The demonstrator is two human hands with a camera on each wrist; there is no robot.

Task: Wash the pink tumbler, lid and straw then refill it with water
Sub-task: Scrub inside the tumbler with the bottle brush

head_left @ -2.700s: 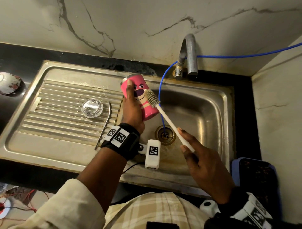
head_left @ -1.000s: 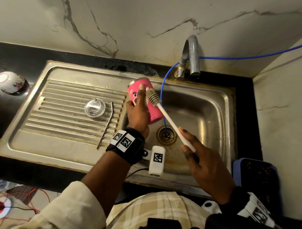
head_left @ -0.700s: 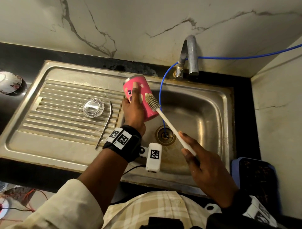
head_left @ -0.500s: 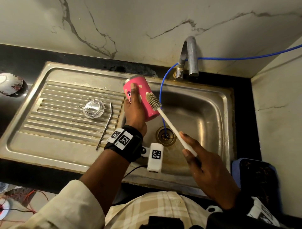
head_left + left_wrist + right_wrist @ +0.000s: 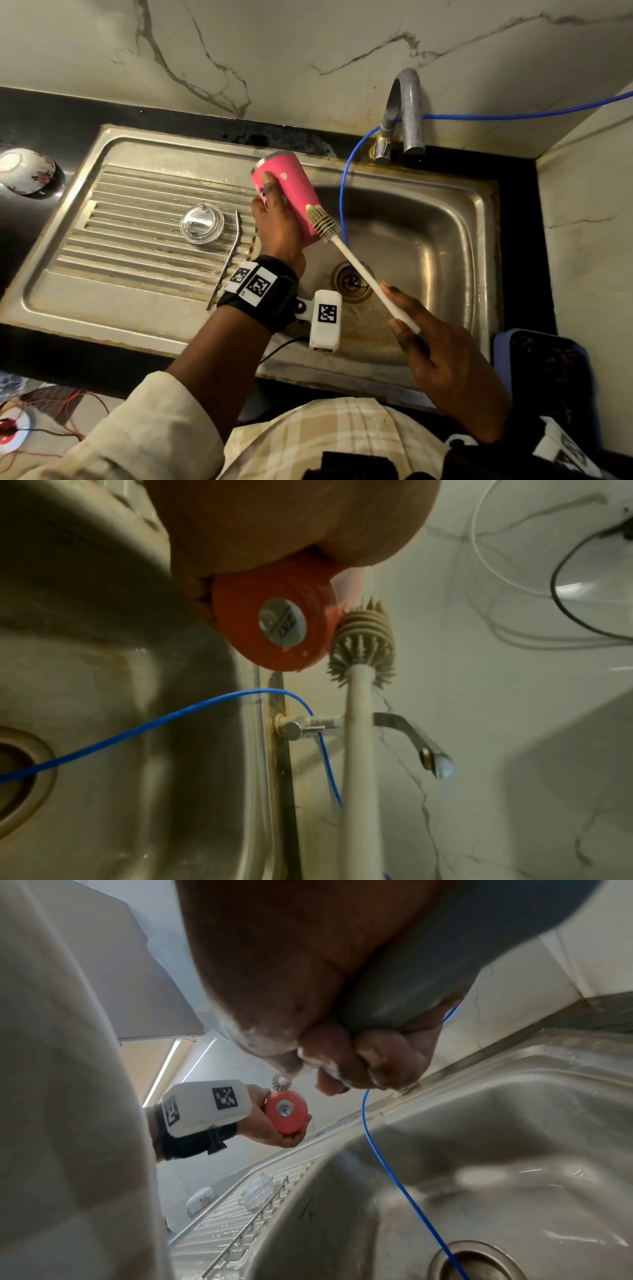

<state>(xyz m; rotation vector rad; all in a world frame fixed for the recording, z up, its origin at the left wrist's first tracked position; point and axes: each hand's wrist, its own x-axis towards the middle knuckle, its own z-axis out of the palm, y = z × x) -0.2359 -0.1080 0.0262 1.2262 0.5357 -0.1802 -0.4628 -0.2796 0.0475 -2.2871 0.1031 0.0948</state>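
My left hand (image 5: 279, 222) grips the pink tumbler (image 5: 291, 192), tilted over the left edge of the sink basin (image 5: 428, 240), with its base (image 5: 277, 620) toward me. My right hand (image 5: 442, 356) holds the white handle of a bottle brush (image 5: 363, 270). Its bristle head (image 5: 320, 222) lies against the tumbler's lower right side, near the base (image 5: 286, 1111). The clear lid (image 5: 201, 223) lies on the ribbed drainboard (image 5: 120, 246). The metal straw (image 5: 227, 260) lies just right of the lid.
The tap (image 5: 404, 113) stands at the back of the sink, with a blue hose (image 5: 342, 192) running down into the drain (image 5: 352, 281). A small bowl (image 5: 24, 169) sits on the dark counter at far left. A blue container (image 5: 548, 377) stands at the right.
The tumbler has turned in my left hand, so its printed face has rotated out of sight. The brush head has slid down the tumbler's side toward the base.
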